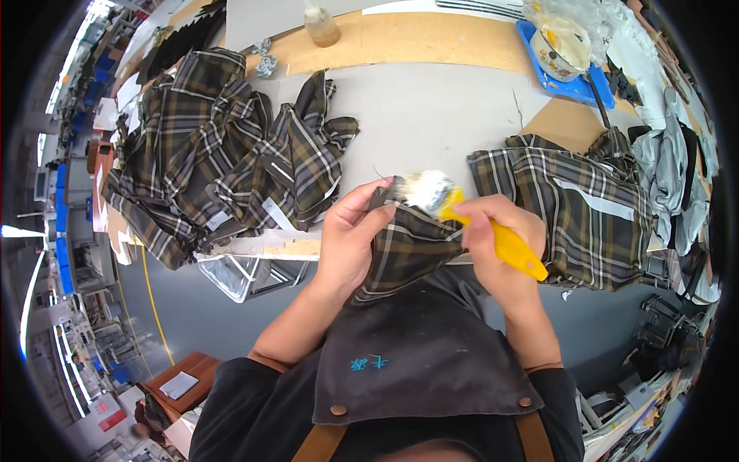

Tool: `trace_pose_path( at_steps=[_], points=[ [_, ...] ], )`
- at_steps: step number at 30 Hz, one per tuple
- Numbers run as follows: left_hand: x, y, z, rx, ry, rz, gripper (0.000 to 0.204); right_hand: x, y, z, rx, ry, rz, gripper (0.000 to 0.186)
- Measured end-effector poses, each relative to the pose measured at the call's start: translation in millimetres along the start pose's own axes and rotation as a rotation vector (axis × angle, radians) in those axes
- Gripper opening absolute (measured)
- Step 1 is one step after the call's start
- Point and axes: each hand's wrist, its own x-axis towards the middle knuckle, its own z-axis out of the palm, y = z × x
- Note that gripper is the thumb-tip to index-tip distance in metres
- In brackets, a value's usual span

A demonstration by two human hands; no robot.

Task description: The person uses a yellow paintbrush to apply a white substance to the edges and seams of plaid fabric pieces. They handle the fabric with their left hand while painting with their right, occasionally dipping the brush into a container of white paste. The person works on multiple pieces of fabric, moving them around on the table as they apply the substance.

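Observation:
My right hand [504, 227] grips a paintbrush [508, 245] by its yellow handle. White matter coats the bristles, which point left and meet or nearly meet the edge of a plaid cloth piece [416, 254]. That edge is pinched between the thumb and fingers of my left hand [354, 231]; the rest of the piece hangs down in front of my dark apron [427, 346]. A heap of the same brown, black and white plaid garments [208, 146] lies crumpled to the left. On the right, more plaid garments [570, 208] lie in a flatter stack with a pale strip on top.
At the far right a blue tray [589, 88] holds a white pot [558, 54]. A plastic bottle [321, 29] stands at the table's far side, with crumpled foil [265, 60] nearby. Grey garments [666, 169] hang past the right stack. A brown stool [181, 381] sits lower left.

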Motion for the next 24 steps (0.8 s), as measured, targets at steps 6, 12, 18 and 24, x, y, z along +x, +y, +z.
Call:
trace_pose_path(
  at_steps=[6,12,18,24],
  points=[
    [0.8,5.2,-3.9,-0.077,-0.011,-0.058,0.029,-3.4,3.7,0.5,0.030,0.027,0.060,0.011],
    [-1.8,6.7,1.8,-0.101,-0.003,-0.076,0.030,-3.0,0.9,4.2,0.077,0.029,0.000,0.008],
    [-1.8,3.4,-0.5,-0.076,-0.022,-0.063,0.031,2.6,-3.6,5.8,0.012,-0.018,-0.070,0.007],
    [-3.4,10.1,2.2,-0.068,-0.037,-0.084,0.031,2.3,-4.3,1.5,0.002,0.017,-0.062,0.007]
  ],
)
